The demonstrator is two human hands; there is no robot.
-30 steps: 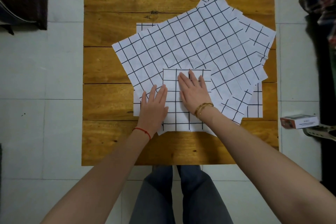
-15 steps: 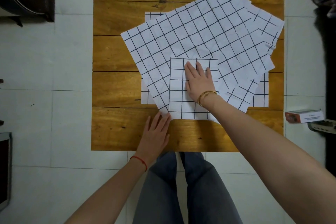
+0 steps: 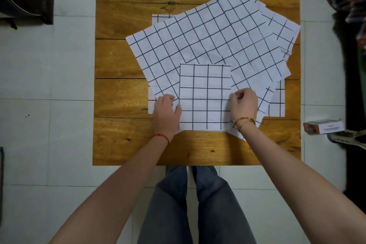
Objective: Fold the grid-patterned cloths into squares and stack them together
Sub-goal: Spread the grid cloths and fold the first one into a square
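Note:
A small folded square of white grid-patterned cloth (image 3: 205, 95) lies on top of a fanned pile of several unfolded grid cloths (image 3: 208, 39) on the wooden table (image 3: 122, 89). My left hand (image 3: 166, 114) grips the folded square's left edge, thumb on top, fingers curled under. My right hand (image 3: 244, 103) grips its right edge with curled fingers. Both hands sit near the square's lower half.
The pile covers the table's middle and right; bare wood shows on the left strip and along the near edge (image 3: 198, 150). A small box (image 3: 323, 128) and a shoe (image 3: 348, 138) lie on the tiled floor to the right. My legs (image 3: 196, 204) are below the table edge.
My right hand left the top of the folded square and took its right edge. My left hand came up from the table's near edge and took the left edge.

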